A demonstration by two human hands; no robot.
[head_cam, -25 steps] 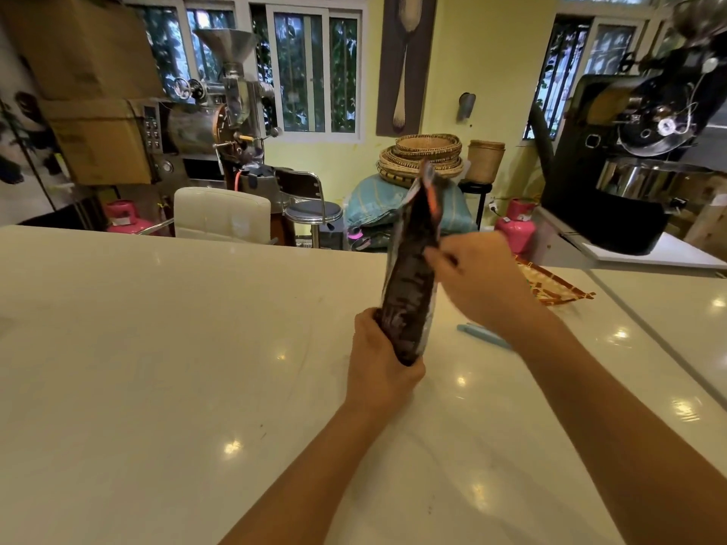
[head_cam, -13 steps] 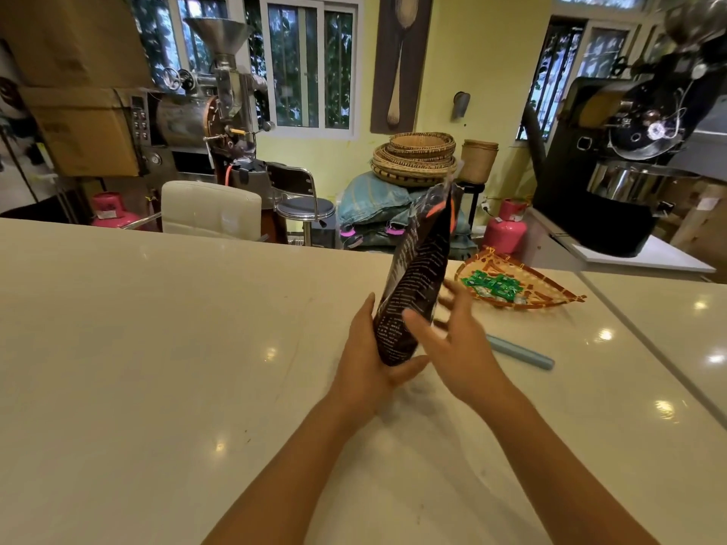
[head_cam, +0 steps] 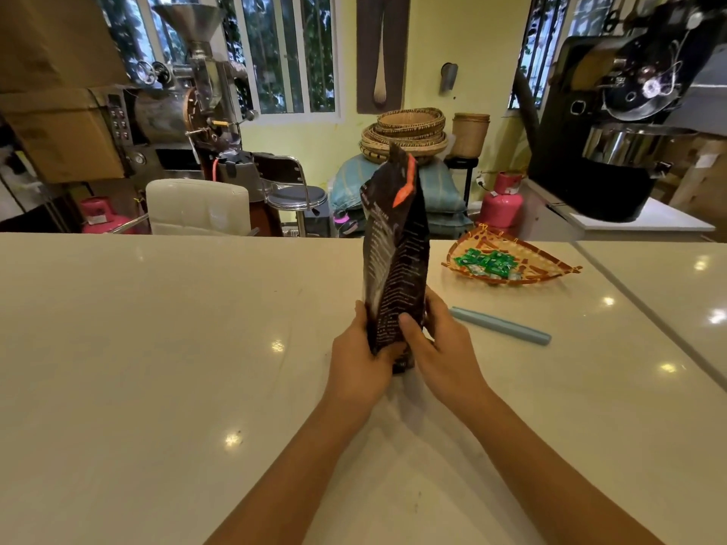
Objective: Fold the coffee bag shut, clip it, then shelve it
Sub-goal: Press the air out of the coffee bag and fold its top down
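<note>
On the counter (head_cam: 157, 348) your left hand (head_cam: 360, 371) and right hand (head_cam: 440, 357) clasp the bag's (head_cam: 395, 261) base, steadying it upright, top unfolded. Clip (head_cam: 499, 325) lies just beside, within reach.

At frame centre, the coffee bag (head_cam: 395, 265) is dark brown with white print and an orange strip near its top. Right of it, a pale blue clip (head_cam: 499, 325) lies on the cream countertop (head_cam: 157, 348). The orange-patterned woven tray (head_cam: 547, 269) holds green packets (head_cam: 486, 262).

Likely a coffee roastery, drum roaster (head_cam: 185, 108), black roaster (head_cam: 613, 123), gas cylinder (head_cam: 501, 200)
</note>
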